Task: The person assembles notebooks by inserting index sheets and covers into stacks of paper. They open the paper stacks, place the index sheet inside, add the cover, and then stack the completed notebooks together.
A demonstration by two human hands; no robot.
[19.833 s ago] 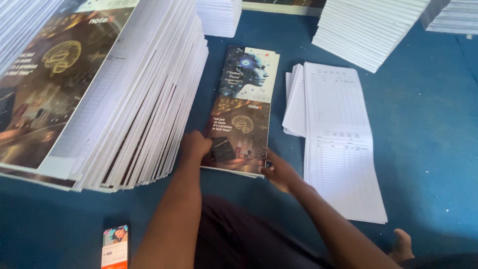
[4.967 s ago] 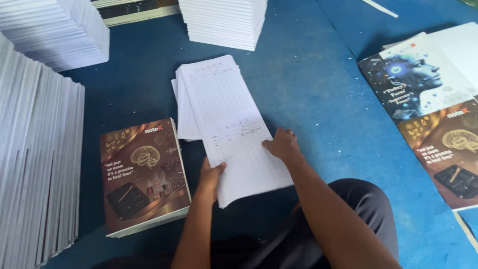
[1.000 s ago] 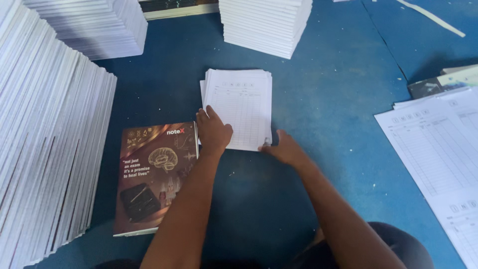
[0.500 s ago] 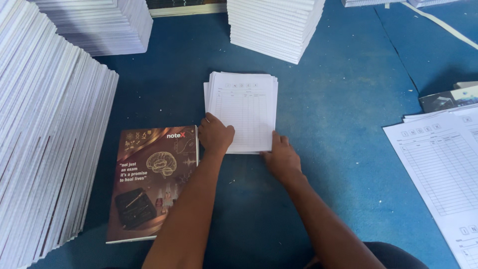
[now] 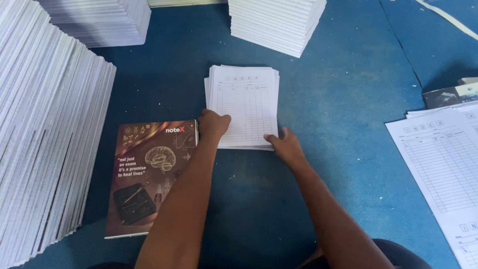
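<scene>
A small stack of folded white ruled sheets (image 5: 246, 102) lies on the blue floor mat in front of me. My left hand (image 5: 213, 125) rests on its near left corner, fingers curled onto the paper. At the stack's near right corner my right hand (image 5: 285, 145) touches the edge. A brown notebook with a brain picture on its cover (image 5: 149, 174) lies flat just left of my left forearm.
A long leaning row of white notebooks (image 5: 45, 129) fills the left side. White paper stacks stand at the back left (image 5: 99, 20) and back centre (image 5: 279, 22). Large printed table sheets (image 5: 443, 164) lie at the right on the blue mat (image 5: 348, 99).
The view has shifted slightly. My hands stay at the near corners of the sheet stack; the right hand has slid a little to the right along its edge.
</scene>
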